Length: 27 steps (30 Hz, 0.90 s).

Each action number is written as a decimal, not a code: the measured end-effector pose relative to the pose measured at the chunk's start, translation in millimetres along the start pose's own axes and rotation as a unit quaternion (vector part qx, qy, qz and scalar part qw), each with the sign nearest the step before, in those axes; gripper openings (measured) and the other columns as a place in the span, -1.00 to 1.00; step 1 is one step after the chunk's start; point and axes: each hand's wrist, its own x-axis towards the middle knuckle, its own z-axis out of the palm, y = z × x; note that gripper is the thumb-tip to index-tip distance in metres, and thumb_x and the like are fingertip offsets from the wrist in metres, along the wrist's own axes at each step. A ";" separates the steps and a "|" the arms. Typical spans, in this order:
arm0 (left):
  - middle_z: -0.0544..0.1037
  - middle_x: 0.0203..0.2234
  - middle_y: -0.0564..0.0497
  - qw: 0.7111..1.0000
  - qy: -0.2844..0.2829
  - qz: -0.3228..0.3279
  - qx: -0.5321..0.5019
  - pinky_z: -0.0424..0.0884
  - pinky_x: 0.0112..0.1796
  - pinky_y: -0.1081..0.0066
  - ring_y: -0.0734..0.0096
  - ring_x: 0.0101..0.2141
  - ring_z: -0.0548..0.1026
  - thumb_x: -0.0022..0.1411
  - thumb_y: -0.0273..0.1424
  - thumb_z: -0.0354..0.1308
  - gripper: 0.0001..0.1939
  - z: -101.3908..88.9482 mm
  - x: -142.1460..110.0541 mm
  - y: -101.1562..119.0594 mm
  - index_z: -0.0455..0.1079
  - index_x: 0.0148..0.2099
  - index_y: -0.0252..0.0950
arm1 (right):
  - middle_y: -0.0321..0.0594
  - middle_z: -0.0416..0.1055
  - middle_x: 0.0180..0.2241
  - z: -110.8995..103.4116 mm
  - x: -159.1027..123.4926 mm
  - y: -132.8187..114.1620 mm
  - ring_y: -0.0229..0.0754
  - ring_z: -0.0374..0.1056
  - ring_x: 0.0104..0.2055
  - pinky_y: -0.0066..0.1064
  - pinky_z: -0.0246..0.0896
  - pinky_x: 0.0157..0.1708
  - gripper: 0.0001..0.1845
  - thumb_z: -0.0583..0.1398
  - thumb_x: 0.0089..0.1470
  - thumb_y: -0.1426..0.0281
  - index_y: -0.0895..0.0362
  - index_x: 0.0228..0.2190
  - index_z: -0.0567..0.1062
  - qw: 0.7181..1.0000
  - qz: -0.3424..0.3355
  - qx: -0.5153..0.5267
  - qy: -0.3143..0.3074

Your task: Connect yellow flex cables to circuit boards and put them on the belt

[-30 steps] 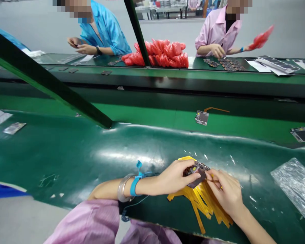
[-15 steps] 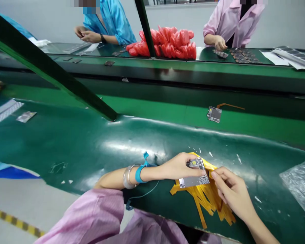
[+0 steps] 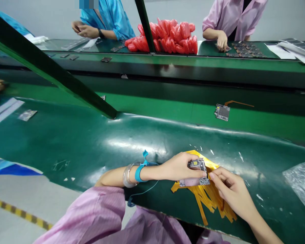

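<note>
My left hand (image 3: pixel 179 166) grips a circuit board (image 3: pixel 196 182), grey with small parts along its edges and a yellow square near the top, thumb lying across its face. At the board's right edge, my right hand (image 3: pixel 231 189) is closed in a pinch; what is between its fingertips is hidden. A dark orange strip shows just below those fingers, and I cannot tell if it joins the board. Beneath both hands lies a spread of yellow tape strips (image 3: pixel 202 203). A blue wrist strap (image 3: pixel 139 173) with a cord circles my left wrist.
On the green conveyor belt (image 3: pixel 167 105) lies another board (image 3: pixel 222 112) with an orange ribbon cable. A slanted green post (image 3: pixel 53 64) crosses the left side. Clear plastic bag (image 3: pixel 301 183) lies at right. Across the belt, two co-workers handle parts beside red wrapped bundles (image 3: pixel 167 37).
The board on the belt has shifted right, and another one now peeks out beside the post. My hands stay almost in place. The pink-sleeved co-worker's hand has moved slightly.
</note>
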 end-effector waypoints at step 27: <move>0.33 -0.53 0.12 1.000 0.007 0.008 0.007 0.10 -0.50 0.49 0.53 -0.47 0.26 0.16 -0.11 0.31 -0.61 2.6 0.8 -1.2 0.33 -0.45 -0.30 | -0.43 0.05 -0.60 -1.1 3.9 -3.9 -0.29 -0.02 -0.57 -0.42 -0.11 -0.56 -0.57 0.12 0.32 0.05 0.08 -0.42 0.49 0.997 -0.011 -0.054 -0.063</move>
